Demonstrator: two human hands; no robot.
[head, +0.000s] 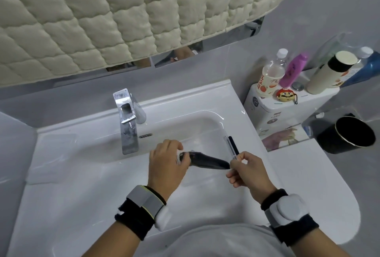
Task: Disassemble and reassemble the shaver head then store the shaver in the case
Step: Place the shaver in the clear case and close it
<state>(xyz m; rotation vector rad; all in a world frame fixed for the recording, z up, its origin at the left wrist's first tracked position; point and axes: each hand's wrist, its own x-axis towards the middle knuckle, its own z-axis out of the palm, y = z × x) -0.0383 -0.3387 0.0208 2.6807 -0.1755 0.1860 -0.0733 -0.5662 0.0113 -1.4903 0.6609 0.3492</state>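
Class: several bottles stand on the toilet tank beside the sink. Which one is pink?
The pink bottle, leaning between the clear bottle with the white cap and the cream bottle with the black band.

white sink with chrome faucet, grey tiled wall, quilted cream padding above, toilet tank holding bottles, black bin

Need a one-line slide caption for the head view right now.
Over a white ceramic sink, the left hand grips the head end of a dark electric shaver while the right hand pinches a clear part.
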